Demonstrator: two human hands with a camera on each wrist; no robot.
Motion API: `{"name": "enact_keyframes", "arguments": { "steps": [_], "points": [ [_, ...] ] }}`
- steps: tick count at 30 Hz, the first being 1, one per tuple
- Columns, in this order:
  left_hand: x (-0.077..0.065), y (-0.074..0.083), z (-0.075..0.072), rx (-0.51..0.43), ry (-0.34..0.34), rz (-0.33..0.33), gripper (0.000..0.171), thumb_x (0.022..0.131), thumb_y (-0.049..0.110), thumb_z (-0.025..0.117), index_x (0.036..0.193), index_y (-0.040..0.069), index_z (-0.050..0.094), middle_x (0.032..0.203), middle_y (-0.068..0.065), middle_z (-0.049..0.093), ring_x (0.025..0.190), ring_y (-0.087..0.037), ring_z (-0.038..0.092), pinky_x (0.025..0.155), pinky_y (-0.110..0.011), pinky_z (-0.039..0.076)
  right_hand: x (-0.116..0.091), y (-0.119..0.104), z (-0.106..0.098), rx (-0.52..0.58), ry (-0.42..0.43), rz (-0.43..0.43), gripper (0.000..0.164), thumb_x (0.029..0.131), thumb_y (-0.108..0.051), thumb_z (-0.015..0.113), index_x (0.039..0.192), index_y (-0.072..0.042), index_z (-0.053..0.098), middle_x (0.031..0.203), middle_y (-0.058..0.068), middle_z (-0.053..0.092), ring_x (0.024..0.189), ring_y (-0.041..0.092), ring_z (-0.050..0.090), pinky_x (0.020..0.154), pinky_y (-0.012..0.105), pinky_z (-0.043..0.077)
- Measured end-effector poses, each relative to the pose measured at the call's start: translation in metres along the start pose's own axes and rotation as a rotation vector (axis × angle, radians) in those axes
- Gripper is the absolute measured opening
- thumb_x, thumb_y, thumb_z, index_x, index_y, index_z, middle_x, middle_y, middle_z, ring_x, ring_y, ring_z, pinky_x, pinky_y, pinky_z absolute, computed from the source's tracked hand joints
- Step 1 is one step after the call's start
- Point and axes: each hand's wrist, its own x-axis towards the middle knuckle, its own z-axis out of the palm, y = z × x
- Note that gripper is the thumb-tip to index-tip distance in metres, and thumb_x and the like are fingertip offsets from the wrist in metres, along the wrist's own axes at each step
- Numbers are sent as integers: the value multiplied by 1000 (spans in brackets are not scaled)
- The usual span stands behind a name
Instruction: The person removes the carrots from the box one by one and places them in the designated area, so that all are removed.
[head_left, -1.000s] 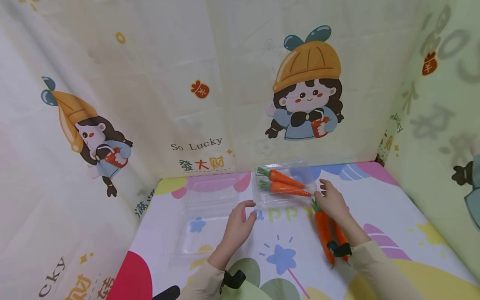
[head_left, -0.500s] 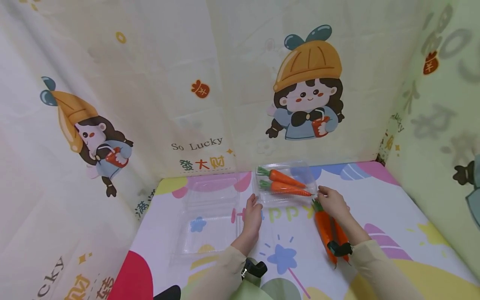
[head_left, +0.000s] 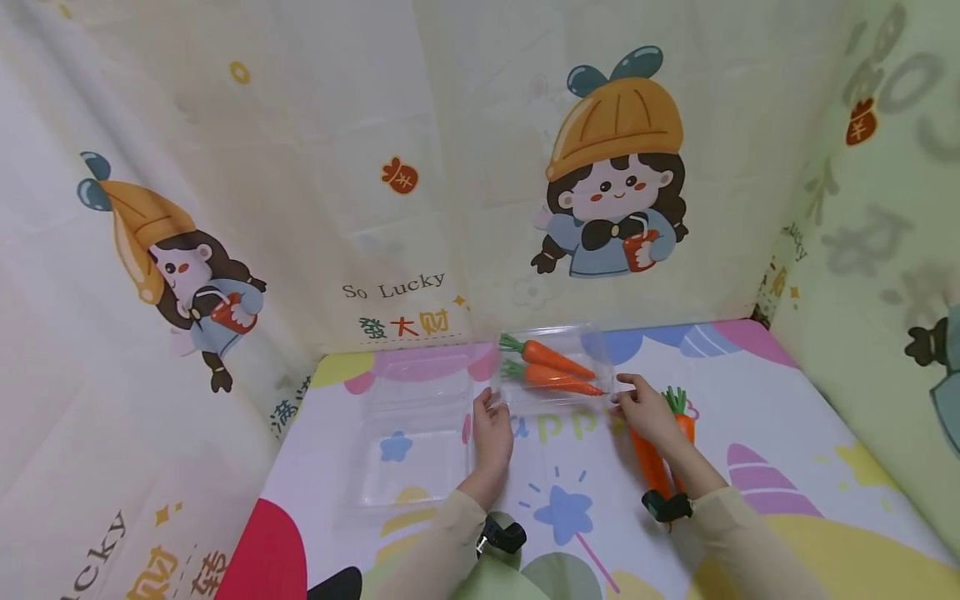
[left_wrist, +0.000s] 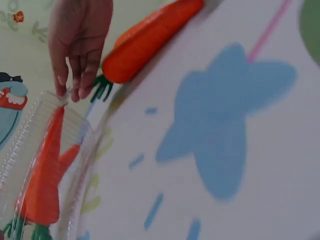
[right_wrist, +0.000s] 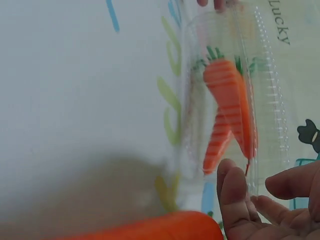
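Note:
Two orange carrots (head_left: 555, 358) with green tops lie in a clear plastic box (head_left: 597, 354) near the back of the table. My left hand (head_left: 492, 437) grips the box's near left corner; in the left wrist view its fingers are almost wholly out of frame. At the right end, my right hand (head_left: 651, 417) pinches the box's edge between thumb (right_wrist: 292, 181) and fingers. Beneath the right hand and wrist lie two more carrots (head_left: 651, 462), partly hidden by the forearm. The lid's position on the box is hard to tell through the clear plastic.
To the left, a second clear plastic box (head_left: 367, 475) lies unfolded, its lid (head_left: 420, 383) toward the back wall. A printed cloth covers the table (head_left: 558, 458), and printed curtains (head_left: 480, 167) enclose it at the back and sides.
My left hand has moved from beside the second box to the carrot box's left corner. The right hand has closed on its right end. The box with its carrots has shifted slightly left.

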Motion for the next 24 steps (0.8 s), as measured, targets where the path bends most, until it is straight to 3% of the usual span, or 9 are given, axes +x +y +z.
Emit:
{"name": "enact_keyframes", "arguments": {
  "steps": [3,8,11,16,20,24],
  "points": [
    [5,-2,-11,78,10,18,35,99,3,55,133,-5,56,127,-20,62,105,-29,59,87,-34,49,-1,0,8,88,-22,23,49,108,-11,42,152,8,31,112,27,67,94,28,72,85,35,62],
    [11,-4,-24,131,-13,-14,29,99,6,59,128,0,61,120,-16,65,100,-24,60,84,-31,48,-3,-2,15,191,-38,59,48,110,-10,42,150,9,23,102,22,63,81,20,72,76,31,62],
    [8,-1,-22,33,-32,-71,33,100,6,58,131,-2,56,113,-16,61,94,-21,58,80,-30,49,-4,-4,16,256,-48,109,50,110,-9,41,151,8,19,104,22,59,75,17,71,72,30,62],
    [-4,9,-6,-217,18,-197,36,103,7,52,138,-2,46,105,-8,52,89,-18,56,83,-33,52,-5,-4,17,376,-37,160,52,109,-7,40,153,7,15,107,24,54,71,14,69,69,28,62],
    [-5,3,0,-305,64,-181,30,104,6,52,132,-3,44,102,-8,51,84,-16,57,79,-31,54,-6,-2,18,431,-6,163,52,109,-7,40,154,8,18,105,22,54,69,12,70,69,27,62],
    [-2,-5,-3,-317,47,-141,31,102,1,54,131,-6,46,96,-7,51,76,-15,55,72,-28,54,-7,-1,19,459,21,170,49,109,-5,42,151,11,22,105,23,55,66,11,71,68,27,62]
  ]
}}
